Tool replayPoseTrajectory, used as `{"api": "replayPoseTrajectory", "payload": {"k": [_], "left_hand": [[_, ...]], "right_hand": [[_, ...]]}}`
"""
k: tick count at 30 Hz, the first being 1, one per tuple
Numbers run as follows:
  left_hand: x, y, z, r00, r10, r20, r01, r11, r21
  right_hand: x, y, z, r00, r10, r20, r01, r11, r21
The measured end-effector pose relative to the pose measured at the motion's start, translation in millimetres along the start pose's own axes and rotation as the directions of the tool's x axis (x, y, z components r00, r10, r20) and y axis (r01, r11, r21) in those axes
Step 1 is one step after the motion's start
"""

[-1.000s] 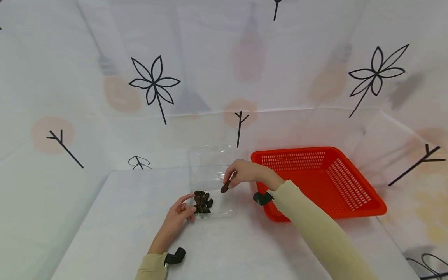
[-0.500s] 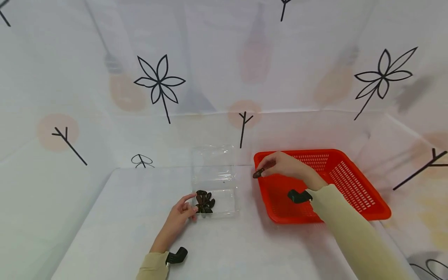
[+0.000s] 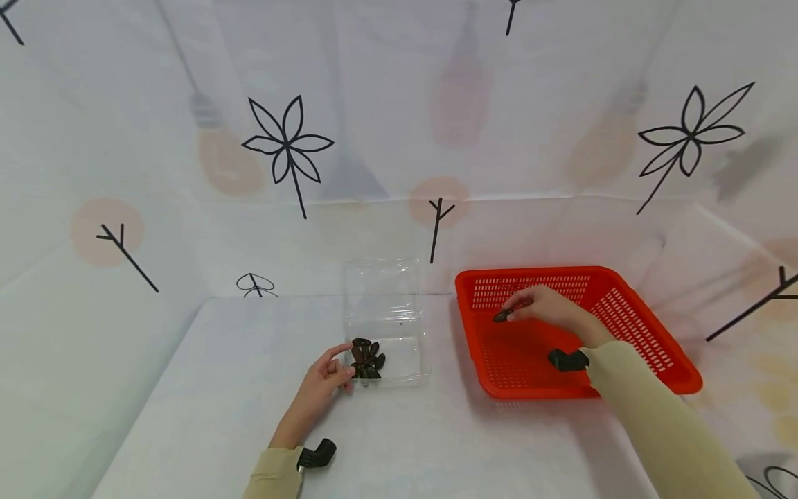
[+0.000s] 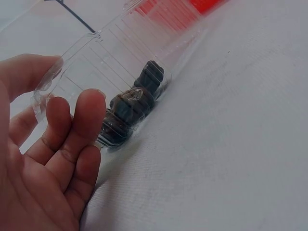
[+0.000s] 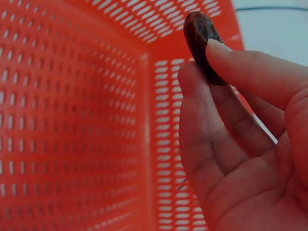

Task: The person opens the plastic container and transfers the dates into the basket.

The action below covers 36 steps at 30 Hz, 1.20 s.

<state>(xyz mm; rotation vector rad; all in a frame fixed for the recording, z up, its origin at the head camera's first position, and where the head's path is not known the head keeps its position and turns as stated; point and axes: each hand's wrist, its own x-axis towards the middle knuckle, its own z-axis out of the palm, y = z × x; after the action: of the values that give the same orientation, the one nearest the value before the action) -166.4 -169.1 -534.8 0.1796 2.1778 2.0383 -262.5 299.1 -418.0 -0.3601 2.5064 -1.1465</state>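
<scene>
In the head view, my right hand [image 3: 551, 308] is over the red basket, pinching a dark brown date [image 3: 502, 315] between thumb and fingers. The right wrist view shows this glossy date [image 5: 198, 36] up close at the fingertips. Several more dates [image 3: 366, 360] lie bunched at the left side of a clear plastic box [image 3: 404, 357], whose lid [image 3: 382, 287] stands raised behind. My left hand [image 3: 321, 381] holds the box's left edge with thumb and fingers. Through the ribbed clear wall, dark dates [image 4: 130, 106] show in the left wrist view.
The red perforated basket [image 3: 580, 274] stands to the right of the box, tilted a little in view. A white cloth [image 3: 399, 443] covers the table. Behind rises a patterned cloth backdrop [image 3: 386, 166] with line-drawn flowers and twigs.
My right hand has moved right with the date, from above the plastic box to over the red basket. The left hand has stayed at the box's left edge.
</scene>
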Motion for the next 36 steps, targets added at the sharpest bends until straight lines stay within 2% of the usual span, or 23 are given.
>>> {"api": "replayPoseTrajectory", "payload": {"k": [6,11,23,27,36], "left_hand": [[-0.6,0.2,-0.3,1.0,-0.013,-0.001,0.013,1.0,-0.012],[1.3,1.2,1.1,1.0,-0.018,-0.003,0.018,1.0,-0.013],[-3.1,4.9,1.3,0.999,-0.04,-0.014,0.04,0.999,0.023],[-2.4,2.7,1.1,1.0,-0.02,-0.01,0.02,0.999,0.031],[-2.7,1.5,0.5,1.0,-0.01,0.011,0.01,1.0,0.009]], "right_hand": [[6.6,26,3,0.999,0.047,-0.021,-0.047,0.999,0.02],[7.6,37,5,0.999,0.047,-0.025,-0.047,0.999,-0.013],[11.3,40,13,0.995,0.1,-0.003,-0.1,0.992,-0.071],[10.4,36,13,0.991,0.137,-0.007,-0.137,0.988,-0.075],[5.2,33,3,0.991,0.122,-0.049,-0.125,0.99,-0.067]]}}
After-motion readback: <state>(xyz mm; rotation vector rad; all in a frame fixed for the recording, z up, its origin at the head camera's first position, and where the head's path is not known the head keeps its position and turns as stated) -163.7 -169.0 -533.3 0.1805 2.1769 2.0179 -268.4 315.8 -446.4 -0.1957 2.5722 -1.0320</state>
